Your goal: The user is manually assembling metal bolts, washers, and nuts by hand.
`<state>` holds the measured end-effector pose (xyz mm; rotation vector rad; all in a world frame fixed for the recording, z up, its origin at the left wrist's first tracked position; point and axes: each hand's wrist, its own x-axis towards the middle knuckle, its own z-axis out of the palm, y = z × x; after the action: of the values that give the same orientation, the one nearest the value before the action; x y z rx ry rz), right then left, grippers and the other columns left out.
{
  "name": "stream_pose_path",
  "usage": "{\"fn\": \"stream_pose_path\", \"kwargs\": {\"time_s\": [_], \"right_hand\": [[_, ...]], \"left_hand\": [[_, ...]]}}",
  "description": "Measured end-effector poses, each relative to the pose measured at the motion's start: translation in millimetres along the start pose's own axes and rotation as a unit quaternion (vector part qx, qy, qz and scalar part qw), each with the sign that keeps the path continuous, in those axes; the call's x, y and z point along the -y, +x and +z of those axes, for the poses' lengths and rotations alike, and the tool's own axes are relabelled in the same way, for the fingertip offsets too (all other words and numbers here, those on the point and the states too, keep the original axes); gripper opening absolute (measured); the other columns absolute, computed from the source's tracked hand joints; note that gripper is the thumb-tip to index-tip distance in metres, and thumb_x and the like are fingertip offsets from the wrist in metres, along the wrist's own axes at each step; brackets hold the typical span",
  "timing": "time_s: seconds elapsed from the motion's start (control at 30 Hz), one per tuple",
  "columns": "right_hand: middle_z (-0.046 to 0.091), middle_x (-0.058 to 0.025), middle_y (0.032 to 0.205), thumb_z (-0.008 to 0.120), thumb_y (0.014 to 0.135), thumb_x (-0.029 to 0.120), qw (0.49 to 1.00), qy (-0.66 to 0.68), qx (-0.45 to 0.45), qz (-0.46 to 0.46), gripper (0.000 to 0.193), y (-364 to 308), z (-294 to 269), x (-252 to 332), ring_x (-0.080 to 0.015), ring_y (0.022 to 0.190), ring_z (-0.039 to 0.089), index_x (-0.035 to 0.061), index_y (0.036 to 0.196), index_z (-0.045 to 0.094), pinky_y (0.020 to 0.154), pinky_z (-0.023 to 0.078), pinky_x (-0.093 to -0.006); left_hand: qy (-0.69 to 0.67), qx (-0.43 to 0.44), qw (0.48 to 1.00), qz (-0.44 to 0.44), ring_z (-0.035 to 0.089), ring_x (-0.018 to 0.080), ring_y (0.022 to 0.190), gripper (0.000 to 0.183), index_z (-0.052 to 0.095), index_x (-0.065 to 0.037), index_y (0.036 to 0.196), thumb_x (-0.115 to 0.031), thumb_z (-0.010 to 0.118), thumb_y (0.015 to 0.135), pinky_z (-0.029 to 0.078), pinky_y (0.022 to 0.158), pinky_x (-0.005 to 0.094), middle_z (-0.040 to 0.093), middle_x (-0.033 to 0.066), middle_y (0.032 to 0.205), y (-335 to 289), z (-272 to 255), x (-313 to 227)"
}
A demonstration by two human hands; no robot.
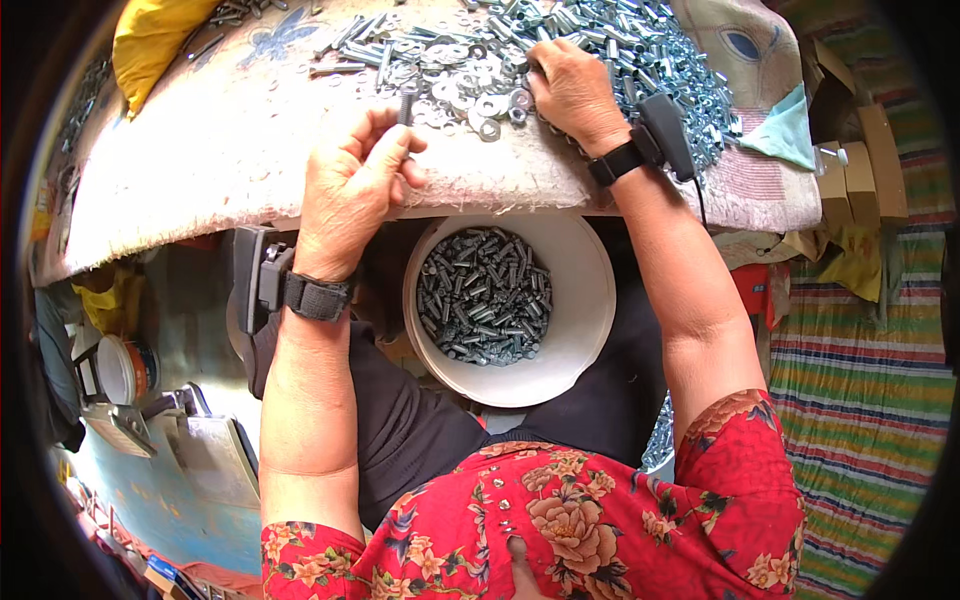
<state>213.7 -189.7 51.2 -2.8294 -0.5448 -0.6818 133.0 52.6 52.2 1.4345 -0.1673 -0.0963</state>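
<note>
My left hand (360, 175) is closed on a bolt (405, 106), which stands up between thumb and fingers just over the near part of the cloth-covered table. My right hand (578, 95) reaches into the heap, its fingers curled down between the flat washers (488, 106) and the pile of shiny metal sleeves and nuts (660, 75); whatever its fingertips grip is hidden. Loose bolts (350, 58) lie to the left of the washers. Below the table edge, between my knees, a white bucket (588, 300) holds many assembled-looking bolts (485, 295).
A patterned, frayed cloth (200, 160) covers the table. Yellow fabric (155, 45) lies at the far left, a pale green cloth (785, 130) at the right edge. Cardboard boxes (875, 165) stand beyond it, above a striped floor covering (860, 400). Another container of metal parts (660, 440) sits by my right thigh.
</note>
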Motion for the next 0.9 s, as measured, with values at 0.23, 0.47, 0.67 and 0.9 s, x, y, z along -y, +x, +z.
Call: {"fn": "stream_pose_path", "kwargs": {"time_s": [0.23,0.47,0.67,0.9], "right_hand": [[0.059,-0.0175,0.083,0.056,0.071,0.010,0.988,0.121,-0.082,0.042,0.022,-3.5,-4.0,-7.4,-0.0320,0.078,0.059,-0.0003,0.091,0.059,0.072,0.048,-0.0376],[0.062,-0.0080,0.077,0.056,0.085,0.005,0.710,0.688,0.005,0.153,0.017,-30.5,-41.5,45.5,-0.0115,0.066,0.058,-0.0045,0.098,0.058,0.056,0.046,-0.0213],[0.061,-0.0095,0.077,0.054,0.085,0.003,0.657,0.738,0.010,0.155,0.017,-49.8,-44.3,70.6,-0.0127,0.065,0.058,-0.0049,0.099,0.058,0.056,0.046,-0.0220],[0.061,-0.0032,0.072,0.063,0.081,0.009,0.793,0.584,0.067,0.159,0.012,-62.9,-49.9,97.4,-0.0078,0.059,0.054,-0.0005,0.086,0.059,0.054,0.043,-0.0205]], "left_hand": [[0.010,0.058,0.998,-0.025,0.056,0.0058,0.061,0.020,0.054,0.001,0.104,-0.010,0.051,0.089,0.042,0.051,0.0162,0.061,0.0051,0.082,-15.6,9.0,1.5],[0.030,0.073,0.997,-0.015,0.055,0.0054,0.059,0.021,0.054,0.002,0.105,-0.009,0.052,0.088,0.041,0.051,0.0166,0.062,0.0046,0.080,-22.0,9.9,2.0],[0.032,0.076,0.996,0.015,0.054,0.0044,0.058,0.016,0.058,0.001,0.099,-0.009,0.053,0.088,0.041,0.050,0.0168,0.061,0.0018,0.076,-27.4,11.4,5.5],[0.105,0.046,0.991,0.071,0.056,0.0074,0.053,0.015,0.061,0.000,0.093,-0.003,0.059,0.079,0.046,0.049,0.0224,0.062,0.0035,0.068,-33.8,14.5,12.5]]}}
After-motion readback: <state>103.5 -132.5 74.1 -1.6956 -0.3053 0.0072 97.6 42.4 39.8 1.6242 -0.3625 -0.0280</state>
